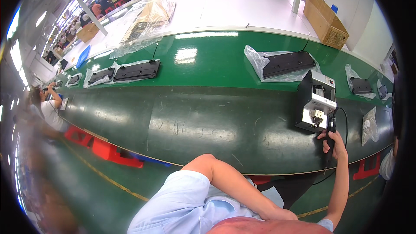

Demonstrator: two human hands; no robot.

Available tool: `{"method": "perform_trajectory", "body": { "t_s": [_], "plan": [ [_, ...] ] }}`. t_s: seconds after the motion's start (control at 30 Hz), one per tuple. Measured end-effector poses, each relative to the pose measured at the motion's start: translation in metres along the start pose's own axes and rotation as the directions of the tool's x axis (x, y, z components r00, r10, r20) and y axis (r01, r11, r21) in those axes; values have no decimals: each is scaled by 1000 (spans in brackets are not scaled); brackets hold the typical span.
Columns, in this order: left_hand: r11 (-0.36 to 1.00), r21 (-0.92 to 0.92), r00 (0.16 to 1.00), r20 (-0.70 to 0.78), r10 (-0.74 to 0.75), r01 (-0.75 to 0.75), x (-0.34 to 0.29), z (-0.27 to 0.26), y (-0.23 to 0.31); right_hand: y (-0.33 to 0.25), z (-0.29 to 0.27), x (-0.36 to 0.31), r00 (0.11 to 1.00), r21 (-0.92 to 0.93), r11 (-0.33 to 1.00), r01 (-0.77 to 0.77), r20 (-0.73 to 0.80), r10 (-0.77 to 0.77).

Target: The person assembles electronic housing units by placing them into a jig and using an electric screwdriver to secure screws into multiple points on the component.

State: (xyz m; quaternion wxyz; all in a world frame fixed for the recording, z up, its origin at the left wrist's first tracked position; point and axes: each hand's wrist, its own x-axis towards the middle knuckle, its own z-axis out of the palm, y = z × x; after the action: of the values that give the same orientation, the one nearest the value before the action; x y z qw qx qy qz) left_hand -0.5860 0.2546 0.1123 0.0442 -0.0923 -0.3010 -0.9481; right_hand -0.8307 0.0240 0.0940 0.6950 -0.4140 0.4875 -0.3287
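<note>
In my right hand (336, 145) is a black electric screwdriver (330, 136), the fingers wrapped round its body. Its thin bit points down toward the bench's near edge, and a black cable loops off its upper end. Just beyond that hand stands a white and black screw feeder (317, 99), a small box-shaped machine with an open top. My left arm is bent across my body, elbow toward the bench; my left hand (282, 214) is close against me, its fingers hidden.
Black flat keyboard-like units in clear bags, among them one bagged unit (288, 64) and another (137, 70), lie along the green conveyor (208, 56). A small clear bag (369, 126) lies right of the feeder. A cardboard box (325, 19) stands behind. Another person (50, 108) works at far left.
</note>
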Motion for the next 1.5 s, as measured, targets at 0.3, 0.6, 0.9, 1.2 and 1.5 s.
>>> {"method": "perform_trajectory", "body": {
  "t_s": [0.3, 0.6, 0.9, 1.2, 1.5],
  "plan": [
    [1000, -11, 1000, 2, -2, 2, 0, 0, 0, -2, 2, 0, 1000, 30, 1000, -2, 13, 2],
    [1000, -17, 1000, 3, -10, 10, -2, 1, 1, -2, 2, -1, 1000, 27, 1000, 2, 9, -2],
    [999, -32, 1000, 9, -9, 10, 2, 1, 0, -1, 0, 1, 1000, -2, 1000, 0, 11, 0],
    [999, -48, 1000, 9, -12, 13, 1, 2, -2, 0, 3, 2, 1000, 8, 1000, 1, 6, -1],
    [989, -123, 996, 45, -80, 85, 2, 4, -4, -6, 5, -6, 1000, 23, 1000, 3, 20, -3]
  ]
}}
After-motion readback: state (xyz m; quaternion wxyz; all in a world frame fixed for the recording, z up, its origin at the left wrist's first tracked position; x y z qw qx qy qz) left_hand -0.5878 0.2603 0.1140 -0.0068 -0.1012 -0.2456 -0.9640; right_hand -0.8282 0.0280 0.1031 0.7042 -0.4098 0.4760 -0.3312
